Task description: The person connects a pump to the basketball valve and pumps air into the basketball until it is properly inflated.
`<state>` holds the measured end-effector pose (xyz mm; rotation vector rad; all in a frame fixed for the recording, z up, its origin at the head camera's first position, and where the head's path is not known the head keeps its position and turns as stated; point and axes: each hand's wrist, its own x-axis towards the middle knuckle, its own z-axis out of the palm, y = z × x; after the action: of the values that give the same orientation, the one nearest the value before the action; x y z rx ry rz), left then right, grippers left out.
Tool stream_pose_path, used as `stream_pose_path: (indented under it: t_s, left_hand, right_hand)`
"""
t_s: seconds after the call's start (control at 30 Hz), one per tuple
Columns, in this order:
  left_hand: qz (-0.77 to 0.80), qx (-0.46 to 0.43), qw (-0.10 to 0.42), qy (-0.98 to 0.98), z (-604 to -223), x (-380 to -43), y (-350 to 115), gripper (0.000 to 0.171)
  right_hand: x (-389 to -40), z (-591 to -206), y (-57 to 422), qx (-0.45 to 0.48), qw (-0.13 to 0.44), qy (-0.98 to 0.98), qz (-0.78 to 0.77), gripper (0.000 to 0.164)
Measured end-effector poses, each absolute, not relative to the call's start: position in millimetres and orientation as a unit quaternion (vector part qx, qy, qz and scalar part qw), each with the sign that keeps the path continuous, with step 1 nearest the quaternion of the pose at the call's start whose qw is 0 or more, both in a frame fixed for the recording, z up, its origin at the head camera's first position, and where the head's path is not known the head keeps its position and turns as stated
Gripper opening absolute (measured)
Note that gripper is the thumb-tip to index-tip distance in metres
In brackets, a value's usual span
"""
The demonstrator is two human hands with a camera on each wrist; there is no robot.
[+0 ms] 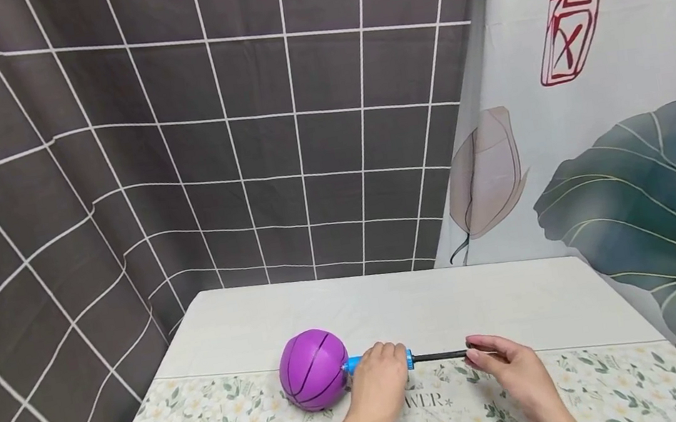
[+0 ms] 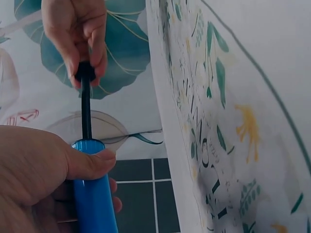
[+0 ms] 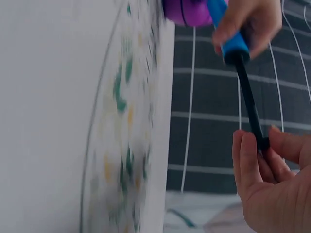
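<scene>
A purple ball [image 1: 312, 371] with black seam lines rests on the floral table cover, its right side meeting the tip of a blue hand pump [image 1: 409, 359]. My left hand [image 1: 380, 381] grips the pump's blue barrel [image 2: 95, 204], fingers wrapped around it. From the barrel's other end a black rod [image 1: 439, 356] is drawn out. My right hand [image 1: 517, 377] pinches the black end of that rod [image 3: 250, 104] between thumb and fingers. In the left wrist view the thumb lies across the barrel near its blue collar.
The white table [image 1: 249, 317] carries a floral band with printed lettering [image 1: 428, 400]. A dark curtain with white grid lines [image 1: 263, 142] hangs behind and to the left. On the right hangs a white cloth [image 1: 507, 72] printed with leaves and a red seal.
</scene>
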<state>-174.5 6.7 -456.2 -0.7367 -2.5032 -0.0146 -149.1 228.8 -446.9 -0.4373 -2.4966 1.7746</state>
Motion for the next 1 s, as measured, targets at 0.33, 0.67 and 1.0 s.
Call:
stream_pose_path:
  t_s: [0.33,0.67,1.0]
  left_hand:
    - [0.016,-0.278,0.293,-0.915,-461.3,-170.9,11.1,0.013]
    - [-0.016,-0.285,0.268,-0.92,-459.1,-174.1,5.5,0.022]
    - [-0.031,-0.284,0.243,-0.927,-457.0,-173.7,4.7,0.024]
  right_hand:
    - [-149.7,-457.8,172.7,-0.101,0.059,-0.799,0.59,0.033]
    - [-149.3,-452.6,192.6,-0.111,0.037,-0.8,0.588,0.036]
    - [-143.5,-442.7,245.4,-0.155,0.008,-0.802,0.577,0.051]
